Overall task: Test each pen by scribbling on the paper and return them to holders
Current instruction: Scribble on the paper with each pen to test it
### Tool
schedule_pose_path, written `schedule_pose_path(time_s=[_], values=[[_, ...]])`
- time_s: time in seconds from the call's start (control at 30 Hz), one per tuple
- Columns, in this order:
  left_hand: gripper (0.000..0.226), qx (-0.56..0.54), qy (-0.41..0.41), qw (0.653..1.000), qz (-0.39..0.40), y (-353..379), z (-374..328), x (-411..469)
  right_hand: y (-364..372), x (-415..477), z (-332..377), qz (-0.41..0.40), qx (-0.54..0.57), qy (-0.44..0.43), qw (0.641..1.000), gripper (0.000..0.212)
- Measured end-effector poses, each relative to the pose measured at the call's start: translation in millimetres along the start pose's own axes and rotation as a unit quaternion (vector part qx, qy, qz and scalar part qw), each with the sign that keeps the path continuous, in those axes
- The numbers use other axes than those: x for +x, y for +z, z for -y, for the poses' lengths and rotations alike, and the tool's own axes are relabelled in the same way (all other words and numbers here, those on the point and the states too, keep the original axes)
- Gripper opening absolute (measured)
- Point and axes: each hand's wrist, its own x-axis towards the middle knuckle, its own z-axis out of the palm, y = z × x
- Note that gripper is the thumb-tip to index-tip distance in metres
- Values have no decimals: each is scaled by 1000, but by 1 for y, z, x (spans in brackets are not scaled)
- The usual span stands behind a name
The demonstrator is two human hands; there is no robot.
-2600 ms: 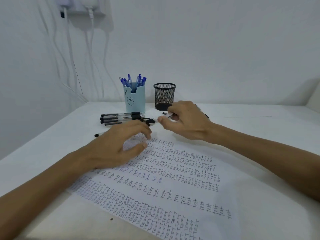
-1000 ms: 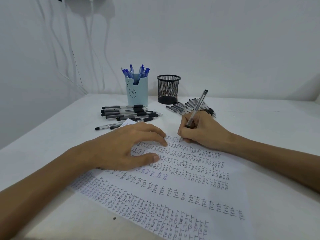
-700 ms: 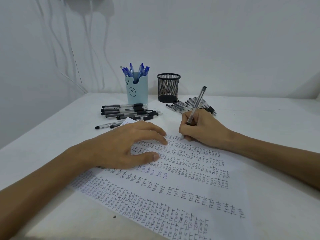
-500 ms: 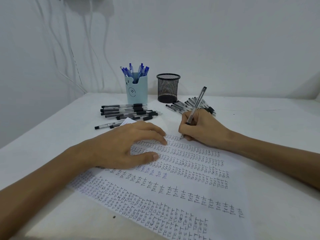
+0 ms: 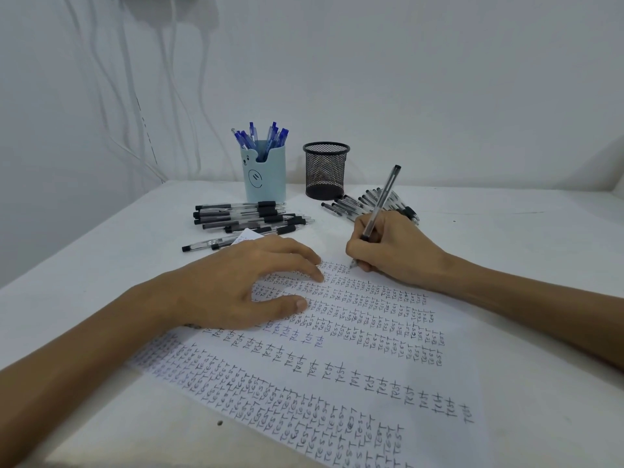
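Right hand: the right hand (image 5: 395, 251) pinches a clear-barrelled pen (image 5: 381, 201) in a writing grip, with thumb and fingers curled round its lower barrel.
Pen tip: it touches the paper (image 5: 371, 383) at the end of the topmost row of small "TEST" words.
Left hand: the left hand (image 5: 236, 285) is spread flat with straight fingers, pressing the sheet just left of the tip.
Change: a few seconds ago the right hand was picking among the pens by the mesh holder (image 5: 326, 173) while the left hovered, half curled. For the last second the pen has been down on the sheet and the left hand planted.
Meaning: this pen's test is probably under way, and its return to a holder is not yet done.
Holders: the blue bear holder (image 5: 265, 177) carries blue pens (image 5: 263, 136). No pen shows above the mesh rim.
Loose pens: the left pile (image 5: 243, 216) lies before the blue holder. The right pile (image 5: 358, 202) lies behind the writing hand, so much likely remains.
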Motion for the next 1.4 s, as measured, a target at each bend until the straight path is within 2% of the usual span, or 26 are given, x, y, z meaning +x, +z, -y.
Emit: schedule_pose_path(time_s=[0.23,0.57,0.63,0.7,0.8,0.87,1.0,1.17,1.23,1.33,1.4], values=[[41,1,3,1000,-5,1,2,0,-1,-1,-2,-1,16,2,1000,18],[42,-7,-8,1000,-9,1,1,0,1,0,1,-17,-23,19,999,23],[41,1,-14,1000,-28,1,4,1,-1,2,1,-37,71,62,995,24],[35,34,-21,997,-71,1,11,1,-4,5,3,-54,212,132,967,26],[20,95,-56,983,-149,-3,25,-2,-4,10,1,-59,284,158,944,44],[20,130,-100,969,-185,-5,35,-5,-4,10,-2,-46,269,128,954,47],[20,154,-192,947,-206,-8,48,-11,-7,5,-3,-34,272,63,960,17],[16,139,-237,939,-206,-9,51,-13,-6,7,1,-43,331,115,936,16],[17,138,-253,936,-204,-9,49,-13,-8,8,1,-39,339,135,930,9],[16,137,-276,930,-198,-10,48,-13,-13,9,-1,-15,306,143,941,10],[15,135,-282,929,-199,-11,48,-14,-23,13,-2,-2,209,123,970,20]])
